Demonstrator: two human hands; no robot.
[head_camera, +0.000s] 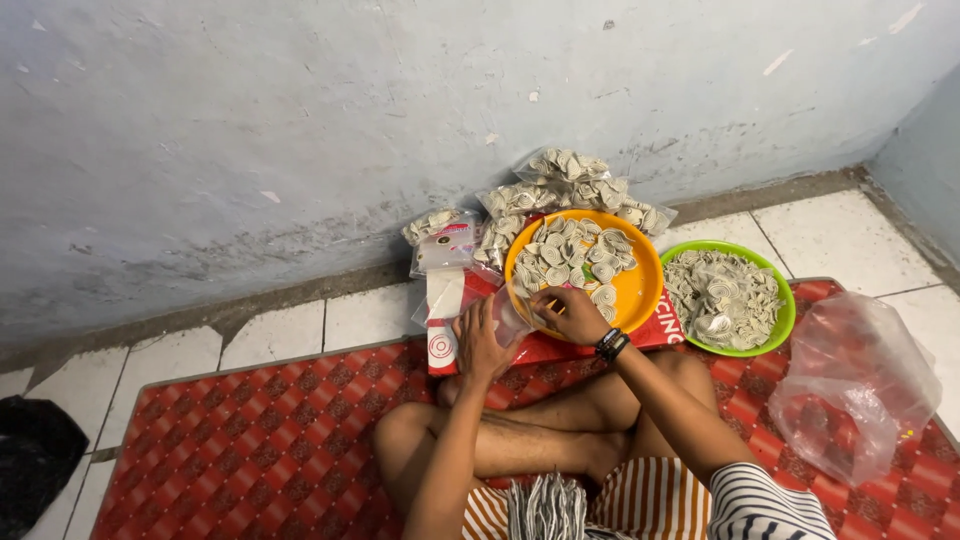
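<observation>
Against wall, clear filled packets (560, 185)

A green bowl (783, 318) of pale spirals, perhaps snacks, beside a crumpled clear bag (850, 385)

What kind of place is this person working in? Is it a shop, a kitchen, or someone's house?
Probably a home floor corner used for small-scale packing, not a shop. The person sits cross-legged on a red patterned mat over white floor tiles, against a scuffed, bare wall, with filled small clear bags piled beside an orange plate.
</observation>
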